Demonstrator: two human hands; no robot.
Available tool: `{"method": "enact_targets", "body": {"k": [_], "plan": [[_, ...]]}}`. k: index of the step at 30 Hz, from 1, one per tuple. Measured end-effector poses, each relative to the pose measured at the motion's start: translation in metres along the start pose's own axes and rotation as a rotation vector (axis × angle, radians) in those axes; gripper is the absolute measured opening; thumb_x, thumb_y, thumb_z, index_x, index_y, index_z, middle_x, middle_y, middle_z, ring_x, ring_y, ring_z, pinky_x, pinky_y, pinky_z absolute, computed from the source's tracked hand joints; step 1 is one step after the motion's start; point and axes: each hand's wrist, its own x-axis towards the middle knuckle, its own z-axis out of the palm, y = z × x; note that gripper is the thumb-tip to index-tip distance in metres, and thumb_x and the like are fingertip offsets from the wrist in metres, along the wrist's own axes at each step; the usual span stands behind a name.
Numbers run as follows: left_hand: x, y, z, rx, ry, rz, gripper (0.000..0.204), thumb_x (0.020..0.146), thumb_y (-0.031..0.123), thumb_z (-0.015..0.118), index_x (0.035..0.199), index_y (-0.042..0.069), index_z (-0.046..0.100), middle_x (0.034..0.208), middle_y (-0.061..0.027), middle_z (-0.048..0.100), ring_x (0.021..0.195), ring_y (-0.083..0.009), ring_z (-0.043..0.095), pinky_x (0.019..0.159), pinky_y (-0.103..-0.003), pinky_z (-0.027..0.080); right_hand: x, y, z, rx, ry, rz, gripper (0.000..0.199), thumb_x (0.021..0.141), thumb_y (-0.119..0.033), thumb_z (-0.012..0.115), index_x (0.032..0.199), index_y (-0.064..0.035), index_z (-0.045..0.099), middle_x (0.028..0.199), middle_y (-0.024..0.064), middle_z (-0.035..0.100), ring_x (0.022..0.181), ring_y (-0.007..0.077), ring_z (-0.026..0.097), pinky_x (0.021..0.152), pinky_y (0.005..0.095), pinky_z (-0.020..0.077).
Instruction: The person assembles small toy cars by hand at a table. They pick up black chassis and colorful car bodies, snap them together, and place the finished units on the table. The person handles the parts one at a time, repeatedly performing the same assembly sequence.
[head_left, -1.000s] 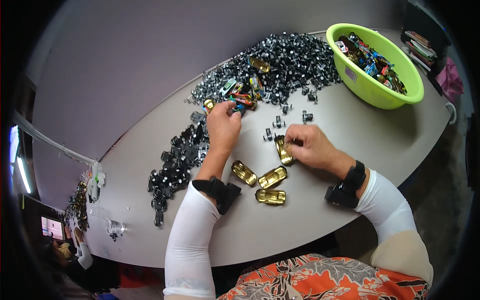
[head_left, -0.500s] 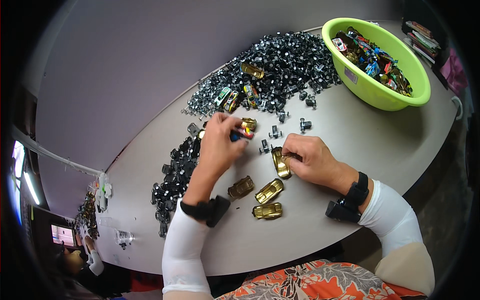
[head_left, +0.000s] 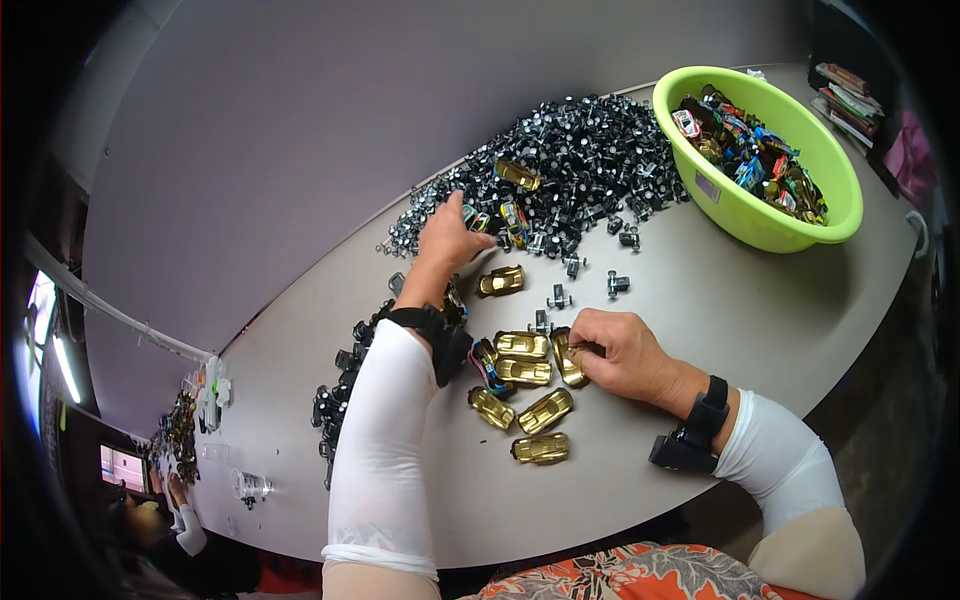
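Observation:
My left hand (head_left: 453, 243) reaches to the near edge of the dark heap, thumb and fingers spread. Beside its fingers lie a green-and-yellow toy car (head_left: 480, 221) and a multicoloured toy car (head_left: 515, 224), the first partly hidden. My right hand (head_left: 628, 356) pinches the edge of a gold toy car body (head_left: 567, 357), fingers closed. To its left, on the table, sit more gold toy cars (head_left: 522, 372), and a blue-and-red toy car (head_left: 487, 366) stands on edge against them. Another gold car (head_left: 500, 281) rests below my left hand.
Black wheeled chassis (head_left: 590, 145) form a large heap along the wall; a few loose ones (head_left: 618, 284) lie apart. More black parts (head_left: 330, 410) are left of my forearm. A green basin (head_left: 840, 225) of toy cars stands far right. Another person (head_left: 165, 530) works far left.
My left hand has moved up to the heap, its fingers spread, no longer holding a colourful car. More gold cars and a blue-and-red one now show beside my right hand, which still pinches.

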Motion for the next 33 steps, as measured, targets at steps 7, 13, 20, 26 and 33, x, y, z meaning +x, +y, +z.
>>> {"method": "enact_targets", "body": {"k": [7, 13, 20, 26, 33], "plan": [[0.002, 0.001, 0.006, -0.033, 0.051, -0.037, 0.061, 0.058, 0.016, 0.072, 0.116, 0.002, 0.055, 0.109, -0.0184, 0.05, 0.103, -0.0337, 0.052, 0.09, -0.037, 0.043, -0.001, 0.002, -0.001, -0.003, 0.008, -0.009, 0.006, 0.07, 0.0, 0.058, 0.075, 0.0001, 0.054, 0.071, 0.012, 0.057, 0.059, 0.0271, 0.056, 0.055, 0.0329, 0.0443], [-0.012, -0.024, -0.015, -0.42, 0.084, -0.019, 0.059, 0.057, 0.016, 0.07, 0.112, 0.0, 0.054, 0.108, -0.0201, 0.055, 0.098, -0.0319, 0.056, 0.085, -0.035, 0.045, -0.001, 0.0, -0.002, 0.01, 0.006, 0.003, 0.005, 0.069, 0.0, 0.056, 0.074, -0.0008, 0.054, 0.07, 0.0126, 0.056, 0.06, 0.0296, 0.056, 0.055, 0.0354, 0.0442], [-0.059, 0.013, -0.056, -0.406, -0.442, 0.284, 0.069, 0.058, 0.03, 0.081, 0.114, 0.0, 0.055, 0.103, -0.016, 0.062, 0.098, -0.026, 0.058, 0.085, -0.036, 0.046, -0.001, 0.003, -0.003, 0.019, 0.024, 0.003, 0.007, 0.069, 0.0, 0.058, 0.075, -0.0004, 0.054, 0.071, 0.0126, 0.056, 0.06, 0.0295, 0.056, 0.055, 0.0352, 0.0437], [0.005, 0.037, -0.015, -0.235, 0.155, 0.245, 0.073, 0.063, 0.023, 0.078, 0.126, 0.004, 0.045, 0.116, -0.0191, 0.051, 0.104, -0.0311, 0.055, 0.088, -0.037, 0.045, 0.001, 0.003, 0.002, 0.047, 0.017, 0.011, 0.007, 0.07, -0.001, 0.059, 0.075, -0.0002, 0.055, 0.071, 0.011, 0.057, 0.059, 0.0251, 0.056, 0.055, 0.0317, 0.0441], [0.022, 0.061, 0.016, -0.092, 0.164, 0.203, 0.065, 0.06, 0.003, 0.073, 0.121, 0.007, 0.05, 0.118, -0.0192, 0.046, 0.104, -0.0355, 0.053, 0.089, -0.038, 0.044, -0.001, 0.004, -0.002, 0.057, 0.026, -0.005, 0.005, 0.07, -0.002, 0.057, 0.074, -0.0004, 0.054, 0.071, 0.0135, 0.057, 0.063, 0.0306, 0.056, 0.057, 0.0365, 0.0449]]}}
